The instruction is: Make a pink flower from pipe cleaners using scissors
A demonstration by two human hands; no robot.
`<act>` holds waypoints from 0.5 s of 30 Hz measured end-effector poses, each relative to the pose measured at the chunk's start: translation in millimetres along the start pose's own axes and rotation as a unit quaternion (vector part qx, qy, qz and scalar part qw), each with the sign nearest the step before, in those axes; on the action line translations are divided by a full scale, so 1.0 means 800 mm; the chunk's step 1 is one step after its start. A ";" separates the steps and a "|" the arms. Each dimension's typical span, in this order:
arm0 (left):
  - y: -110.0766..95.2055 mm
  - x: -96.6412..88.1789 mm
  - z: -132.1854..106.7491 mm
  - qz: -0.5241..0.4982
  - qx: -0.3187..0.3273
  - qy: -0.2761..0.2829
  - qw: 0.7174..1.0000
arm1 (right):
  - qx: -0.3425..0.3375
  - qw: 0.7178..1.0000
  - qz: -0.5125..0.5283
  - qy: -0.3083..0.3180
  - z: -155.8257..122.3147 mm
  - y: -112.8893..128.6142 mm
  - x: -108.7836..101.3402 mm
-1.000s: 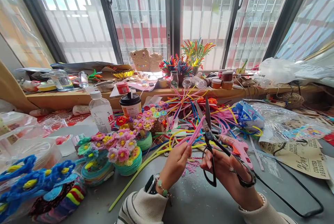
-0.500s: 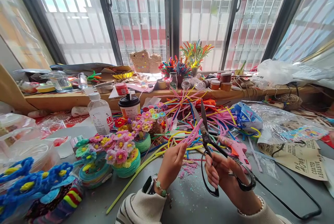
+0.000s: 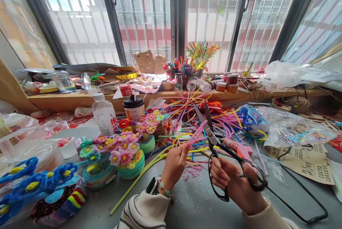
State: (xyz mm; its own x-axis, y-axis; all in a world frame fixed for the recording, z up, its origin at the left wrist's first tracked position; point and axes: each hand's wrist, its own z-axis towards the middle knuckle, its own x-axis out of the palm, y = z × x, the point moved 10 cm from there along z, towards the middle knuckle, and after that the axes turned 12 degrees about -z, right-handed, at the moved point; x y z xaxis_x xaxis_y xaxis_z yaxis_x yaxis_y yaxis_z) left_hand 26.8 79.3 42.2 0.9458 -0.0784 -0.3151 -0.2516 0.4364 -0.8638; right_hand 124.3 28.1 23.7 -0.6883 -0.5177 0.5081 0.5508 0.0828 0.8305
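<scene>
Pink pipe cleaners (image 3: 198, 134) stick up from my left hand (image 3: 176, 163), whose fingers pinch them near the lower ends. My right hand (image 3: 232, 179) grips a pair of black-handled scissors (image 3: 213, 140), fingers through the loops. The scissor blades point up and stand parted, close beside the tips of the pink pipe cleaners. Beneath my hands, pink fuzzy clippings (image 3: 193, 171) lie on the grey table (image 3: 195, 207). Behind them spreads a heap of loose pipe cleaners (image 3: 224, 120) in many colours.
Left of my hands stand pots of pipe-cleaner flowers (image 3: 129, 166), a lidded cup (image 3: 133, 109) and a plastic bottle (image 3: 103, 115). To the right lie a pink glue gun (image 3: 244, 149) with its black cord, a blue packet (image 3: 252, 118) and a sandpaper sheet (image 3: 301, 161).
The scissors have shifted slightly, their handles moving a little right and their blades tilting left. My left hand has stayed nearly still with the pink pipe cleaners.
</scene>
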 end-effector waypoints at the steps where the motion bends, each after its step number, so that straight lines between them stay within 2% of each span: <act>1: 0.000 0.001 0.000 0.012 0.003 0.002 1.000 | -0.005 1.000 0.001 0.001 0.000 -0.001 -0.002; 9: 0.011 -0.001 0.002 0.086 0.001 0.001 0.996 | -0.021 0.997 -0.070 -0.017 -0.003 -0.002 -0.011; 15: 0.010 -0.004 0.003 0.082 0.002 -0.012 0.997 | -0.013 0.993 -0.108 -0.036 -0.005 0.000 -0.014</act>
State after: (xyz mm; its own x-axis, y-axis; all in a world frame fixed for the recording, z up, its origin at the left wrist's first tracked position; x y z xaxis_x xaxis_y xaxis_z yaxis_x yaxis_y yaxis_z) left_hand 21.9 85.1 37.4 0.8968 0.0153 -0.4422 -0.4023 0.4445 -0.8004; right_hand 134.0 30.4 17.4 -0.8235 -0.4583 0.3343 0.3980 -0.0468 0.9162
